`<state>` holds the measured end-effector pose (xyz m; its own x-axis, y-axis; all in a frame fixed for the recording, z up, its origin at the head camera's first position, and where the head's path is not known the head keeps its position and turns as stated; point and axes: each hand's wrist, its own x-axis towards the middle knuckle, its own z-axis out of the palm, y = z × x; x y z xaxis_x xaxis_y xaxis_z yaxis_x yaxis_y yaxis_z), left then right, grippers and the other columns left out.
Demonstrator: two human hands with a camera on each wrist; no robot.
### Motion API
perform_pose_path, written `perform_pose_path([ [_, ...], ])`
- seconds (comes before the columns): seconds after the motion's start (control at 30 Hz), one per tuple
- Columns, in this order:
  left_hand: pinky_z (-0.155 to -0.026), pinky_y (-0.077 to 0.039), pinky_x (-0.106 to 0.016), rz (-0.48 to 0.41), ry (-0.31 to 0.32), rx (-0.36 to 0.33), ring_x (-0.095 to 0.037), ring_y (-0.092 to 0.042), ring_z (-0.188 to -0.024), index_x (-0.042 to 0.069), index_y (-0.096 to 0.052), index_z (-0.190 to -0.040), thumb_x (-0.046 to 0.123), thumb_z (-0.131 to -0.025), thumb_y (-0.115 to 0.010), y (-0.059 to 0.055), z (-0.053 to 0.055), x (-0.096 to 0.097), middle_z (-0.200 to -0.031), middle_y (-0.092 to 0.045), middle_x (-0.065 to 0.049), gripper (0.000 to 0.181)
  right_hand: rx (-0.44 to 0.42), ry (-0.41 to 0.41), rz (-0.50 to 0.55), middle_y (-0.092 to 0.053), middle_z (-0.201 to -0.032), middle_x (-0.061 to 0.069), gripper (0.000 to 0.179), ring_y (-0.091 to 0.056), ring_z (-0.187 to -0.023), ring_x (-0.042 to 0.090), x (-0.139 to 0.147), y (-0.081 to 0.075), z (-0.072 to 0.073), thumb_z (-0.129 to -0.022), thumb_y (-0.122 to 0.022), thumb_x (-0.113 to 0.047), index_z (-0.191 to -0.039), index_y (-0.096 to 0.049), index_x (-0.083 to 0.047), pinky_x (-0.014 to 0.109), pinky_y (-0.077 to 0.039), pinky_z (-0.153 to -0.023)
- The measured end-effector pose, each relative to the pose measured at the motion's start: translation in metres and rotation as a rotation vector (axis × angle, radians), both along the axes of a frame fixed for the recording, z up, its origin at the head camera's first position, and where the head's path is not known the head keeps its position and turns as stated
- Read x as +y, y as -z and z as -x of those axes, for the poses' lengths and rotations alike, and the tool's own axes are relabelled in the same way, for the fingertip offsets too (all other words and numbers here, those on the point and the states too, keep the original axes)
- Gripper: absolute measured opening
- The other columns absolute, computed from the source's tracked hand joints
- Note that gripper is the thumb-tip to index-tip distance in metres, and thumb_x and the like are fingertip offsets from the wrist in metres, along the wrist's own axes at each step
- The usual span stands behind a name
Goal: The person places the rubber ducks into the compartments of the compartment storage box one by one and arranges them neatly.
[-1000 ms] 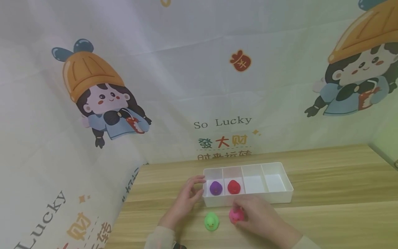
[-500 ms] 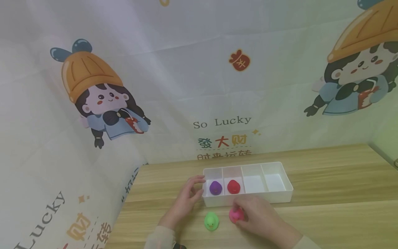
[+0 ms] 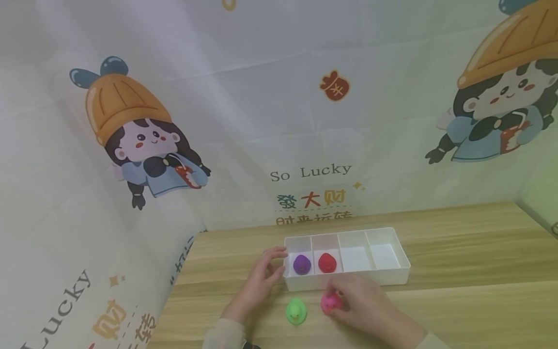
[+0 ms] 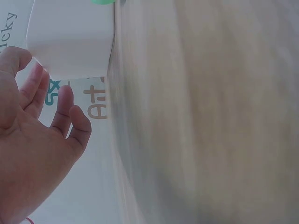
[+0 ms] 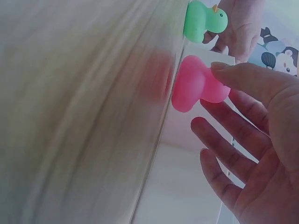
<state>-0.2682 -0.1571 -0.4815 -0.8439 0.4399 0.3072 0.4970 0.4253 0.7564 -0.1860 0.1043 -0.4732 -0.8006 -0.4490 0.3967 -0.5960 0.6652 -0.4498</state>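
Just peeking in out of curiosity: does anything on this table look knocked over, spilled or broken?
Nothing stands out. The purple duck and red duck sit in separate tray compartments; the green duck and pink duck stand upright on the table, the pink one at the right hand.

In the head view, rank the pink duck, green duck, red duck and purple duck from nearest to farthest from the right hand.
From the right hand:
1. Pink duck, touching its fingers.
2. Red duck, second tray compartment, behind.
3. Green duck, on the table, left.
4. Purple duck, leftmost compartment.
Red and green are close.
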Motion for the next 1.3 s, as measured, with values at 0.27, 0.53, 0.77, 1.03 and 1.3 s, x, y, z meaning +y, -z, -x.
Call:
perform_pose_path([
  [0.27,-0.069,-0.044,-0.033,-0.003,0.0,-0.011,-0.021,-0.047,-0.084,0.014,-0.048,-0.12,0.013,-0.088,-0.053,0.001,-0.002,0.0,-0.133,-0.037,0.001,0.032,-0.015,-0.002,0.022,-0.052,-0.077,-0.022,0.02,-0.051,-0.075,0.005,-0.001,-0.004,-0.004,-0.071,-0.071,-0.033,-0.084,-0.056,-0.034,0.028,-0.045,-0.07],
  [0.53,-0.069,-0.044,-0.033,-0.002,-0.005,-0.013,-0.02,-0.047,-0.084,0.012,-0.048,-0.12,0.012,-0.088,-0.053,-0.002,-0.002,0.002,-0.133,-0.037,0.0,0.032,0.027,-0.015,0.041,-0.052,-0.079,-0.022,0.022,-0.051,-0.075,0.005,-0.001,-0.015,-0.007,-0.071,-0.071,-0.034,-0.087,-0.056,-0.033,0.027,-0.044,-0.068],
  [0.77,-0.069,-0.044,-0.031,0.005,-0.002,0.007,-0.02,-0.047,-0.083,0.01,-0.048,-0.12,0.012,-0.088,-0.054,-0.002,-0.002,0.001,-0.132,-0.038,-0.001,0.033,0.065,0.015,0.044,-0.053,-0.079,-0.023,0.021,-0.05,-0.075,0.003,0.001,-0.022,-0.008,-0.071,-0.072,-0.034,-0.086,-0.057,-0.033,0.025,-0.043,-0.067],
  [1.03,-0.068,-0.045,-0.031,0.004,-0.005,-0.021,-0.02,-0.047,-0.084,0.012,-0.048,-0.12,0.014,-0.088,-0.053,-0.002,-0.003,0.001,-0.133,-0.037,0.002,0.033,0.061,0.01,0.061,-0.053,-0.081,-0.023,0.024,-0.05,-0.08,0.003,0.006,-0.029,-0.008,-0.071,-0.073,-0.029,-0.088,-0.057,-0.033,0.026,-0.044,-0.07],
  [1.3,-0.07,-0.043,-0.031,0.011,-0.007,-0.02,-0.02,-0.047,-0.085,0.011,-0.048,-0.12,0.014,-0.088,-0.053,-0.003,-0.004,0.001,-0.133,-0.037,0.001,0.032,0.102,0.004,0.059,-0.054,-0.081,-0.021,0.024,-0.048,-0.078,0.003,0.01,-0.035,-0.008,-0.07,-0.073,-0.026,-0.087,-0.057,-0.03,0.025,-0.043,-0.068],
])
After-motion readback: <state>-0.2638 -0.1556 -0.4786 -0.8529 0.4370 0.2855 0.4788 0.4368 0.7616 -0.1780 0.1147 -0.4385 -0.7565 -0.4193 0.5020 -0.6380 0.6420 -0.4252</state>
